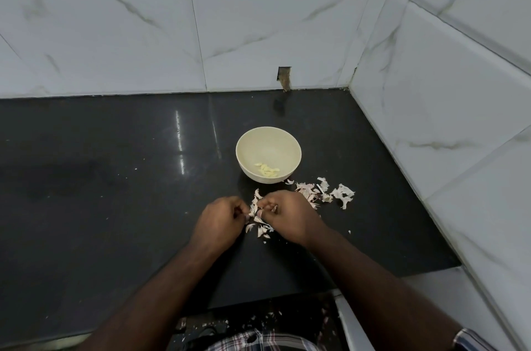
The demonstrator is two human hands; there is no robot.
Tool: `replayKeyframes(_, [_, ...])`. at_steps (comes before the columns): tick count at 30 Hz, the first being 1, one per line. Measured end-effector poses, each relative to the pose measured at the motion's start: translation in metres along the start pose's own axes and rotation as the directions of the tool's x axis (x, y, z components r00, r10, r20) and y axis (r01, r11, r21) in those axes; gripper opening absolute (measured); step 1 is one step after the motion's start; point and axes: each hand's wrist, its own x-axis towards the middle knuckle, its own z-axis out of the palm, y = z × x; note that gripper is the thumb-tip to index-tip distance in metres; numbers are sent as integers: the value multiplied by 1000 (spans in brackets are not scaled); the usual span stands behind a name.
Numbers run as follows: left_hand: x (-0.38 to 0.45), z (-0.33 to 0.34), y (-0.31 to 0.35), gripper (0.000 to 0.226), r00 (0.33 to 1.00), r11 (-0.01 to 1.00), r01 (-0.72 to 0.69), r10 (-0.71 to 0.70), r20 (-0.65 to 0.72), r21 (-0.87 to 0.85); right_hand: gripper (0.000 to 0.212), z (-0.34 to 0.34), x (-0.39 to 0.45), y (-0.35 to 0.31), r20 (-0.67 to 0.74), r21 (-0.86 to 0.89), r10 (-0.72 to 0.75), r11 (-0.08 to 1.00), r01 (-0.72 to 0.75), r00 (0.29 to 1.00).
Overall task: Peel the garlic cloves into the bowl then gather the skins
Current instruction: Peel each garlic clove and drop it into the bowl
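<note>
Working over the dark countertop [115, 178] that meets the marbled wall tiles [129, 34] at the back and right, we are, by our reckoning, in the peeling stage and not yet at the gathering. The cream bowl [268, 149] sits just beyond our hands, and a small cluster of peeled garlic cloves [267, 169] lies in its bottom, toward the near side. To the right of the bowl a loose drift of garlic skins [324, 192] is scattered on the counter, and more skins lie under and between our hands. Our left hand [219, 221] and right hand [287, 215] are drawn close together, fingers curled, each pinching at a papery piece [254, 208] between them; whether a whole clove sits inside that piece, we cannot tell. A few flecks of skin have also fallen onto the ledge below the counter edge [258, 319]. The next move, as we judge it, calls for stripping the last skin free, dropping any bare clove into the bowl, and then sweeping both patches of skins into one heap.
</note>
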Motion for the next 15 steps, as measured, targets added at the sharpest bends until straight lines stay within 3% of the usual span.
replayKeyframes(6, [-2, -7, 11, 12, 999, 960, 0, -11, -38, -281, 8, 3, 1, 3, 2, 275, 59, 960, -58, 998])
replayKeyframes(9, [0, -6, 16, 20, 998, 830, 36, -62, -28, -557, 7, 3, 0, 5, -23, 424, 86, 903, -68, 996])
replayKeyframes(11, [0, -5, 20, 19, 994, 708, 75, -106, -1, -702, 23, 2, -2, 5, -33, 449, 68, 892, -46, 997])
replayKeyframes(15, [1, -1, 22, 15, 990, 607, 98, -141, 15, -788, 25, -1, -6, 5, -36, 437, 42, 899, -22, 998])
